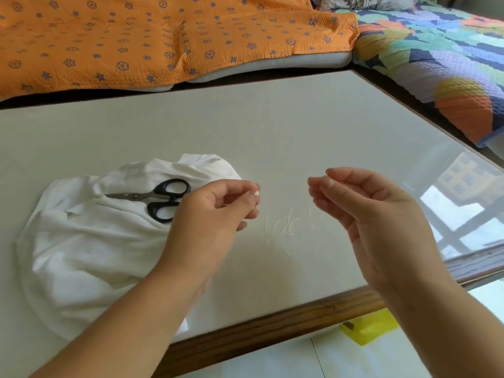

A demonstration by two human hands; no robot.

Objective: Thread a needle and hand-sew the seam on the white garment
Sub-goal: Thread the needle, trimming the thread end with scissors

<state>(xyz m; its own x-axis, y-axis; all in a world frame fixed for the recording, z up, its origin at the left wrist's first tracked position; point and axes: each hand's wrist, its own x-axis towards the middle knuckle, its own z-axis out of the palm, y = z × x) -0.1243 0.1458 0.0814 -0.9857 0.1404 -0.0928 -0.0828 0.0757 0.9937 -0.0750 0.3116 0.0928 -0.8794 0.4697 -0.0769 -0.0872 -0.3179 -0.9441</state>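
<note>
The white garment (90,241) lies crumpled on the left of the table, with black-handled scissors (161,199) resting on top of it. My left hand (215,214) hovers just right of the scissors, thumb and forefinger pinched on what looks like a fine white thread. My right hand (362,211) is held up a short way to the right, fingers curled and fingertips pinched together toward the left hand. No needle can be made out. A few loose white thread strands (283,225) lie on the table between and below the hands.
The pale table (245,126) has a wooden front edge (272,326) and a glossy right part that reflects a window. An orange patterned blanket (163,36) and a multicoloured quilt (436,64) lie behind. A yellow object (368,327) sits on the floor below the edge.
</note>
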